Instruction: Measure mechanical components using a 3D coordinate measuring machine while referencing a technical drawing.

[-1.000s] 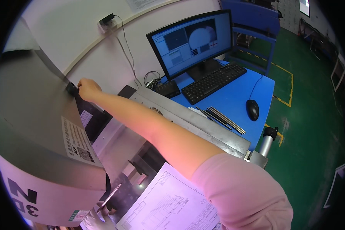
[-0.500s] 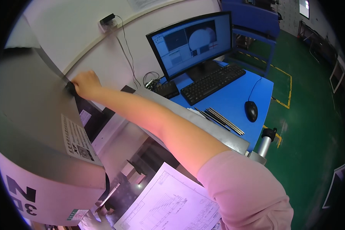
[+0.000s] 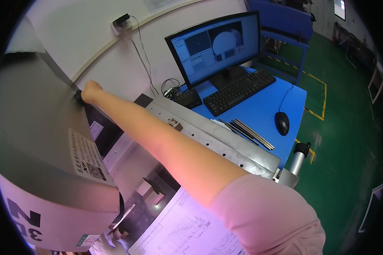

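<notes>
My right arm reaches across to the far left. My right hand (image 3: 91,92) is closed round a black knob (image 3: 78,97) on the side of a large grey measuring machine housing (image 3: 38,110). Low in the picture, partly hidden by the housing, is my left hand (image 3: 106,245), which looks pale, as if gloved. Its fingers are by the lower end of a thin, flat metal piece (image 3: 124,217), which stands tilted above the machine's stage; whether they grip it is unclear. A small metal block (image 3: 148,191) sits beside it. Under my right forearm lies a technical drawing sheet (image 3: 174,231).
A blue table (image 3: 259,121) holds a monitor (image 3: 219,46), a keyboard (image 3: 238,91), a mouse (image 3: 281,123) and several thin metal rods (image 3: 253,134). The stage's metal rail (image 3: 225,138) runs along the table, with a black-capped handle (image 3: 300,155) at its right end.
My right forearm has shifted down and left, uncovering more of the rail and a small fitting on it. The right hand turned slightly at the knob; the left hand has barely moved.
</notes>
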{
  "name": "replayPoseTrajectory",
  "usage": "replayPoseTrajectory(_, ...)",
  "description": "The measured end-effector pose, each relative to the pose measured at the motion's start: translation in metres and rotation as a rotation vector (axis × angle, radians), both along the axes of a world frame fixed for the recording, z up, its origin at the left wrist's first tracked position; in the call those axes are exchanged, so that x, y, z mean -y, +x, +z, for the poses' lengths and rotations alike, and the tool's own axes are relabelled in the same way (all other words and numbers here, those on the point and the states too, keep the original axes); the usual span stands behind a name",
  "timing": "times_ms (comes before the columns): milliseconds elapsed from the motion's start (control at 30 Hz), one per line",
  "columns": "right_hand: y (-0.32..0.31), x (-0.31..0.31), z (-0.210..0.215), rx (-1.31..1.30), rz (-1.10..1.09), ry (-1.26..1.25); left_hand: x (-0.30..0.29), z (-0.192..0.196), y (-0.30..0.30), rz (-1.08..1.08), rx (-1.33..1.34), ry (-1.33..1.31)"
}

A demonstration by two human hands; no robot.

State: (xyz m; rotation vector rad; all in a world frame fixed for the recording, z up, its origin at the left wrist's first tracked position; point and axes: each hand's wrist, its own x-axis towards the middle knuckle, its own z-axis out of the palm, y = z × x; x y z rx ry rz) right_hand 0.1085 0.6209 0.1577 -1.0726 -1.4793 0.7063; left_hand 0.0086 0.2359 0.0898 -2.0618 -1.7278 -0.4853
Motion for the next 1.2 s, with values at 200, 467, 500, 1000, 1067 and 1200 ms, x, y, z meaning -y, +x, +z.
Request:
replayPoseTrajectory(200, 0.009, -0.009, 0.001, -0.332, 0.316, 0.248, -0.001, -0.001, -0.002, 0.06, -0.033, -0.044)
replayPoseTrajectory(467, 0.024, 0.032, -0.033, -0.145, -0.072, 0.534, 0.001, 0.005, 0.007, 0.081, -0.028, -0.06)
replayPoseTrajectory(500, 0.024, 0.031, -0.034, -0.228, -0.071, 0.458, 0.001, 0.007, 0.008, 0.082, -0.035, -0.067)
replayPoseTrajectory(1000, 0.005, -0.011, 0.005, -0.403, 0.054, -0.06, -0.001, 0.004, 0.001, 0.051, 0.027, -0.04)
replayPoseTrajectory(1067, 0.009, -0.004, 0.004, -0.536, 0.239, -0.063, -0.001, 0.005, 0.002, 0.068, 0.094, -0.073)
replayPoseTrajectory(1200, 0.008, -0.005, -0.02, -0.579, 0.187, 0.179, 0.002, -0.003, -0.002, 0.047, 0.079, 0.021)
